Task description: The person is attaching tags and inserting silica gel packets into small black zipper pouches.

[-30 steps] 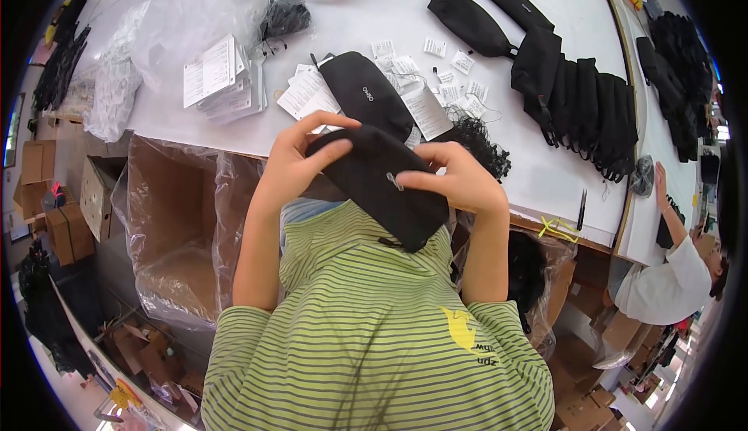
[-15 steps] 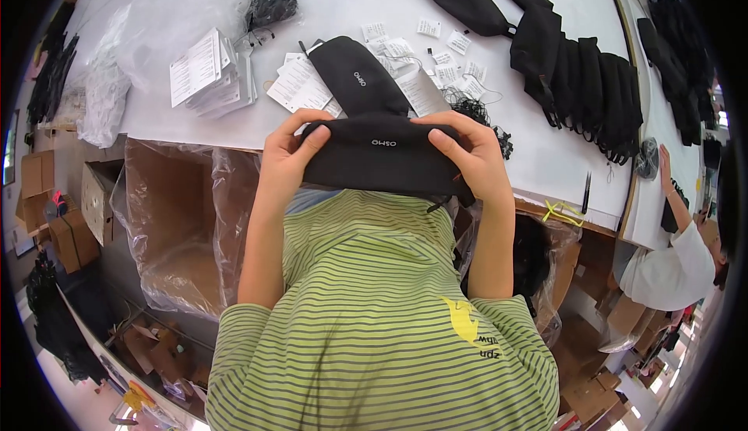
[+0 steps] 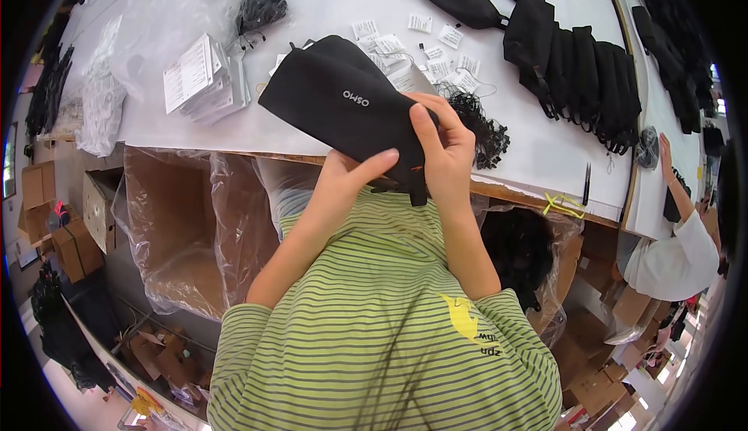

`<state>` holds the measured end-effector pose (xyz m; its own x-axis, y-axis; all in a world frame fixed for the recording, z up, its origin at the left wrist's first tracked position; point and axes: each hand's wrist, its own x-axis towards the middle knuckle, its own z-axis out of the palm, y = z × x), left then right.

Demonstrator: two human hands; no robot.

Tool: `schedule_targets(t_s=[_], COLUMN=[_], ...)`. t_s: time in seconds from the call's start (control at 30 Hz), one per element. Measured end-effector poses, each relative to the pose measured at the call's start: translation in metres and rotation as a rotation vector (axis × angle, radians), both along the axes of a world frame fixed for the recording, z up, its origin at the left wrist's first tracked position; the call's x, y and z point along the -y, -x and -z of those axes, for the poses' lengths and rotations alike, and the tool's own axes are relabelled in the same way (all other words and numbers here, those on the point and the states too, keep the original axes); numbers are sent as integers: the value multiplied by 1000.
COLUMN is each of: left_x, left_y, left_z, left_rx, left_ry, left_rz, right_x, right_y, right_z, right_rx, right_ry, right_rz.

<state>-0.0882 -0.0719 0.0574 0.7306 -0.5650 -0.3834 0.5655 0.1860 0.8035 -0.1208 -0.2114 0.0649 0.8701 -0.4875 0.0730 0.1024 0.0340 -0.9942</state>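
Observation:
A flat black fabric pouch (image 3: 319,100) with small white lettering is held over the table's near edge, tilted so that one end points to the far left. My left hand (image 3: 349,184) grips its lower edge, thumb on top. At the pouch's right end my right hand (image 3: 442,139) pinches the corner, close to a short dangling strap and a small orange tab. Behind the held pouch, a second black pouch (image 3: 343,46) lies on the table, mostly covered. White labels (image 3: 389,45) and a heap of black cords (image 3: 483,131) lie just beyond my hands.
A stack of white cards (image 3: 195,80) and clear plastic bags (image 3: 171,10) lie on the left. Black pouches (image 3: 580,65) form a row at the right, near tweezers (image 3: 587,184). A plastic-lined carton (image 3: 175,228) stands below the edge. Another person (image 3: 674,259) works at far right.
The held pouch has turned from level to slanted, its left end swinging up and away. My left hand has slid right along its lower edge; my right hand has moved left with its corner.

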Motion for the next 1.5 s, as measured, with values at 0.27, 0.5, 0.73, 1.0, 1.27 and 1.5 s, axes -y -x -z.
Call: schedule_targets(t_s=[0.27,0.5,0.73,1.0,1.27,1.5], left_x=[-7,-11,-13,-20,-24,-29], left_y=[-10,-7,-7,-11,-8,-3], left_z=[-18,-26,-32,-35,-34,-31], left_rx=[-34,56,101,136,147,212], left_ry=[24,44,56,45,12,-38], left_rz=[-119,-118,-152,-157,-135,-138], right_x=[202,308,308,311,150,40], right_y=[98,221,251,237,121,63], right_z=[39,106,128,107,13,-20], right_rx=[-329,-1364,-1161,-1098,-343,-41], right_ry=[630,1052,825,964,360,484], right_rz=[667,887,921,994,574,-21])
